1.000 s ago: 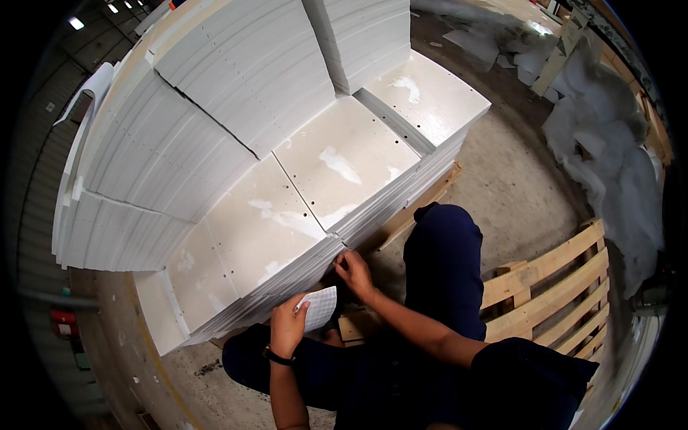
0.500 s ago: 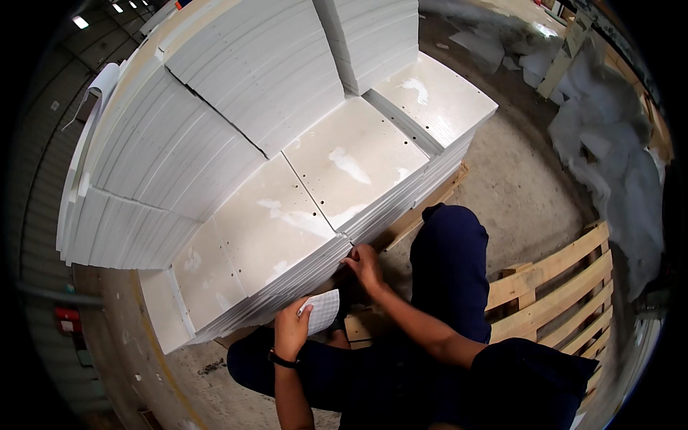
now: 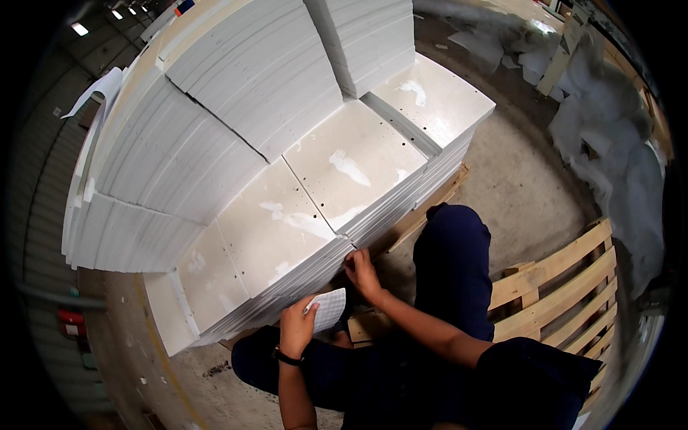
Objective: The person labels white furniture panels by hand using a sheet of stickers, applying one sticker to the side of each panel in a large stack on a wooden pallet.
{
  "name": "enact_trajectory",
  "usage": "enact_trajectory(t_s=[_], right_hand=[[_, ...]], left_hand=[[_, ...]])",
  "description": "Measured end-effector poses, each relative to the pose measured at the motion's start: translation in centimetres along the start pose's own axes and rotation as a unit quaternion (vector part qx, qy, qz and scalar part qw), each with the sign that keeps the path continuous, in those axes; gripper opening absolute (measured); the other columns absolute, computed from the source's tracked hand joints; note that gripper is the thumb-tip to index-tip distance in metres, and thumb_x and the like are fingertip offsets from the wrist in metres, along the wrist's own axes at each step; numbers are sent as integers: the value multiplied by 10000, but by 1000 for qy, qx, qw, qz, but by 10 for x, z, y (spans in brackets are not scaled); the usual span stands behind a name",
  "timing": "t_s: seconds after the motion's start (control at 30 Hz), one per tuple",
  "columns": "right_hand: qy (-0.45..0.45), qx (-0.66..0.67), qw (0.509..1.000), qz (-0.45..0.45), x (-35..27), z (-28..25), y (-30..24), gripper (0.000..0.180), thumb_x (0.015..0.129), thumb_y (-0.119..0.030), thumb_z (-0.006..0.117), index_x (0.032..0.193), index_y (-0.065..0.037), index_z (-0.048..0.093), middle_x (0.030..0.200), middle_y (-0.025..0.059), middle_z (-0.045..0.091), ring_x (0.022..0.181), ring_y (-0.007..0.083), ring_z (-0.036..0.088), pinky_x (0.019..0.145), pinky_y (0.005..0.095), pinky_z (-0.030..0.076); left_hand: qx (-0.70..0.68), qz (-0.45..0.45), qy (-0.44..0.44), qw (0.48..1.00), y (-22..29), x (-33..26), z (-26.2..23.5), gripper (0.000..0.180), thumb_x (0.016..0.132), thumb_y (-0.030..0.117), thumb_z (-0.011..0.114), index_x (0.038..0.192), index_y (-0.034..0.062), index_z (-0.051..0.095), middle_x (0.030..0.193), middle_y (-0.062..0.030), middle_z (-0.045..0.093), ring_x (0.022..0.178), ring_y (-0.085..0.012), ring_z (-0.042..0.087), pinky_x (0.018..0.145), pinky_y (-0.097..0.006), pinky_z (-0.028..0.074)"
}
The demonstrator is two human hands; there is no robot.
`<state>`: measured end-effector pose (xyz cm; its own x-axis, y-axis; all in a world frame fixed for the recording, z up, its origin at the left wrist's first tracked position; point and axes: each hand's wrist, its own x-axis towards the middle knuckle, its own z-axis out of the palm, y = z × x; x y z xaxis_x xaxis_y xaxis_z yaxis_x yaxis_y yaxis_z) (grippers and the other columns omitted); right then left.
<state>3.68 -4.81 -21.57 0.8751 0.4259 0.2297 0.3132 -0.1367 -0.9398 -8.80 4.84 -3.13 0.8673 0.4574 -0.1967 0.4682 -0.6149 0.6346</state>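
My left hand point(image 3: 296, 327), with a dark band at its wrist, is closed on a folded piece of white paper point(image 3: 330, 308) with a printed grid. A small pale bit shows by the thumb, too small to name. My right hand point(image 3: 364, 275) has its fingers curled in at the front side of a low stack of white panels point(image 3: 283, 302), near the seam between two piles. Its fingertips are partly hidden, so what they grip cannot be made out. The top panels point(image 3: 266, 233) lie flat, with small drilled holes and white smears.
Behind the low piles rise taller stacks of white panels point(image 3: 236, 64). A slatted wooden pallet point(image 3: 559, 297) lies at my right. Crumpled clear plastic film point(image 3: 609, 158) is heaped at the far right. My bent knee point(image 3: 453, 244) is close to the stack.
The view has shifted slightly. My left hand and the paper have moved a little to the right, nearer my right hand, which stays at the stack's side.
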Motion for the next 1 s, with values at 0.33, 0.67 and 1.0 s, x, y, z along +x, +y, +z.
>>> enact_trajectory(t_s=[0.33,0.67,1.0], right_hand=[[35,11,999,-25,1,7,16,284,704,37,638,919,-48,473,890,148,471,812,340,526,688,392,447],[28,-18,999,-3,6,-4,-4,219,707,-14,657,838,-42,483,832,127,514,761,334,525,662,374,442],[-397,207,888,102,6,-39,-57,313,806,-158,661,1057,1,564,918,38,601,802,98,528,719,244,434]], left_hand=[[16,-9,-7,1000,-8,3,8,222,840,162,557,1001,20,614,867,-232,603,815,-391,588,662,-387,469],[24,-56,-6,998,-23,0,5,284,828,161,584,1027,-40,600,938,-238,623,882,-330,621,746,-345,465],[-27,-55,26,998,-31,4,-1,305,831,193,582,1033,-35,598,901,-252,614,852,-371,608,718,-361,466]])
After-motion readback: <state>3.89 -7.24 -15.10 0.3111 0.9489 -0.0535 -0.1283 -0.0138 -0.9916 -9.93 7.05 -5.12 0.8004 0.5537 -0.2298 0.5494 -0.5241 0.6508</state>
